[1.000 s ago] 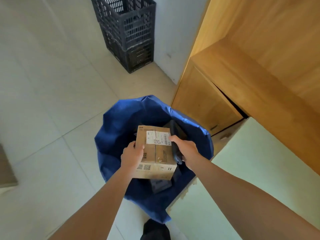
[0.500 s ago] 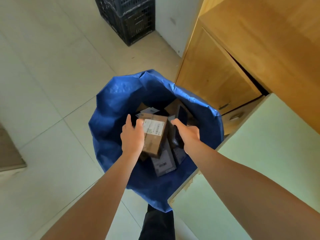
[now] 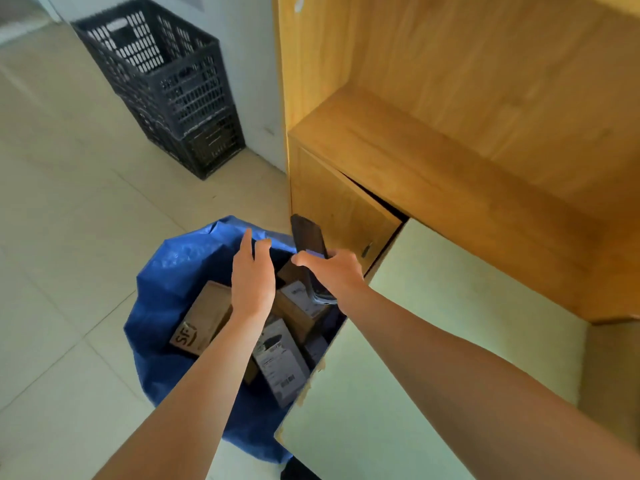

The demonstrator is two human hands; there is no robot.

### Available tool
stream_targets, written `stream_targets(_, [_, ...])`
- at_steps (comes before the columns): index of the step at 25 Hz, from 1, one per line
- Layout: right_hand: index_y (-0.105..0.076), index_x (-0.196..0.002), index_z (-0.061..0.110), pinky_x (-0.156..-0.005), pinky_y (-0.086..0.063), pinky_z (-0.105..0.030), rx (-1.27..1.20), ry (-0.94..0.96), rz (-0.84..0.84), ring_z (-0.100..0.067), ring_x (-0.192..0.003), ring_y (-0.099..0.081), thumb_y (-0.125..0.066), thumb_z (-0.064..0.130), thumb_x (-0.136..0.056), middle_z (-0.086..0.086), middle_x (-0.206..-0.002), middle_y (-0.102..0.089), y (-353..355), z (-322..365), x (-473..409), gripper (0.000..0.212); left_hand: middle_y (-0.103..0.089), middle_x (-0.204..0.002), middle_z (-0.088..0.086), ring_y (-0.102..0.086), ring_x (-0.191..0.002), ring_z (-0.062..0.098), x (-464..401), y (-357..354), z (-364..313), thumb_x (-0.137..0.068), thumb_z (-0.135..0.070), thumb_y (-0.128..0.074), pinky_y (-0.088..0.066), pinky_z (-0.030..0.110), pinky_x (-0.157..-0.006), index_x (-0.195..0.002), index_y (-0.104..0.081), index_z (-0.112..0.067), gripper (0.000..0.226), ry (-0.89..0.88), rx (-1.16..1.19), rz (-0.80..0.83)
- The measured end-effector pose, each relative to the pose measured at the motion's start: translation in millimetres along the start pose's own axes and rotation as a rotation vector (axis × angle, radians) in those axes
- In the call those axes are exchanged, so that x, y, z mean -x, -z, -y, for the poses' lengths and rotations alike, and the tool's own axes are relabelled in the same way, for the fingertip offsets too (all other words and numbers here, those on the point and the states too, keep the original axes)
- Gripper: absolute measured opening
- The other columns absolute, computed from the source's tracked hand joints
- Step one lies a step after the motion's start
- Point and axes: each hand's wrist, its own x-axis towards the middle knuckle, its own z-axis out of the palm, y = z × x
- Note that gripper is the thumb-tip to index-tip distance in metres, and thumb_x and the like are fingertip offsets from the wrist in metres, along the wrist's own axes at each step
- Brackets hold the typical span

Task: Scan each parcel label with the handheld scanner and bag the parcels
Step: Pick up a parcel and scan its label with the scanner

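A blue bag (image 3: 162, 306) stands open on the floor and holds several parcels. A brown cardboard box marked "SF" (image 3: 201, 320) lies at the bag's left, and a grey parcel with a white label (image 3: 282, 367) lies lower down near the table's edge. My left hand (image 3: 251, 278) hovers flat over the bag's mouth, fingers apart, holding nothing. My right hand (image 3: 334, 273) grips a dark handheld scanner (image 3: 308, 239), whose top end sticks up above the bag's far rim.
A pale green table (image 3: 433, 341) fills the lower right, its corner against the bag. A wooden cabinet (image 3: 433, 140) with a slightly open door stands behind it. Two stacked black plastic crates (image 3: 173, 88) sit by the wall on the tiled floor.
My left hand let go of the brown labelled box, which now lies in the bag. Both hands have lifted above the bag, the right one raising the scanner.
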Motion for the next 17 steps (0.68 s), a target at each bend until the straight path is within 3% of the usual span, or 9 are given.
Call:
stream_targets(5, [-0.069,-0.098,0.014,-0.054,-0.047,-0.025,-0.099,0.088,-0.136,-0.02,-0.073,-0.065,-0.081,0.05,-0.072,-0.004,-0.086,-0.069,113,22,53,0.046,-0.05,-0.141,-0.01,-0.033,-0.142,0.019,77,-54,-76,-0.105,-0.033,-0.026,-0.027,0.039,-0.109,-0.138,-0.045,-0.04,0.039,-0.186,0.039,0.142])
stream_targets(8, [-0.069,-0.096,0.014,-0.053,-0.046,-0.024,-0.184,0.131,-0.195,-0.018,-0.069,-0.064,-0.082,0.047,-0.073,-0.003,-0.085,-0.069,179,12,88,0.042,-0.039,-0.151,-0.006,-0.029,-0.144,0.016,128,-90,-107,-0.106,-0.033,-0.021,-0.021,0.039,-0.118,-0.151,-0.034,-0.026,0.048,-0.28,0.057,0.172])
stream_targets(13, [-0.071,-0.101,0.014,-0.057,-0.053,-0.026,-0.227,0.152,-0.292,-0.022,-0.074,-0.069,-0.081,0.053,-0.061,-0.005,-0.092,-0.074,278,-44,146,0.057,-0.036,-0.155,-0.001,-0.033,-0.143,0.019,238,-166,-139,-0.101,-0.046,-0.03,-0.023,0.044,-0.119,-0.152,-0.035,-0.023,0.056,-0.209,0.121,0.332])
stream_targets(15, [-0.07,-0.1,0.013,-0.058,-0.053,-0.026,-0.194,0.165,-0.309,-0.02,-0.073,-0.067,-0.083,0.051,-0.063,-0.005,-0.091,-0.072,321,-65,171,0.055,-0.045,-0.143,-0.005,-0.039,-0.138,0.019,282,-195,-147,-0.101,-0.047,-0.03,-0.027,0.043,-0.115,-0.144,-0.045,-0.023,0.052,-0.203,0.101,0.37])
stream_targets(17, [-0.071,-0.102,0.011,-0.056,-0.049,-0.025,-0.145,0.185,-0.331,-0.017,-0.071,-0.064,-0.084,0.048,-0.066,-0.003,-0.089,-0.07,359,-83,193,0.053,-0.057,-0.119,-0.006,-0.049,-0.122,0.022,324,-221,-156,-0.101,-0.046,-0.03,-0.037,0.041,-0.101,-0.122,-0.059,-0.024,0.041,-0.182,0.107,0.43])
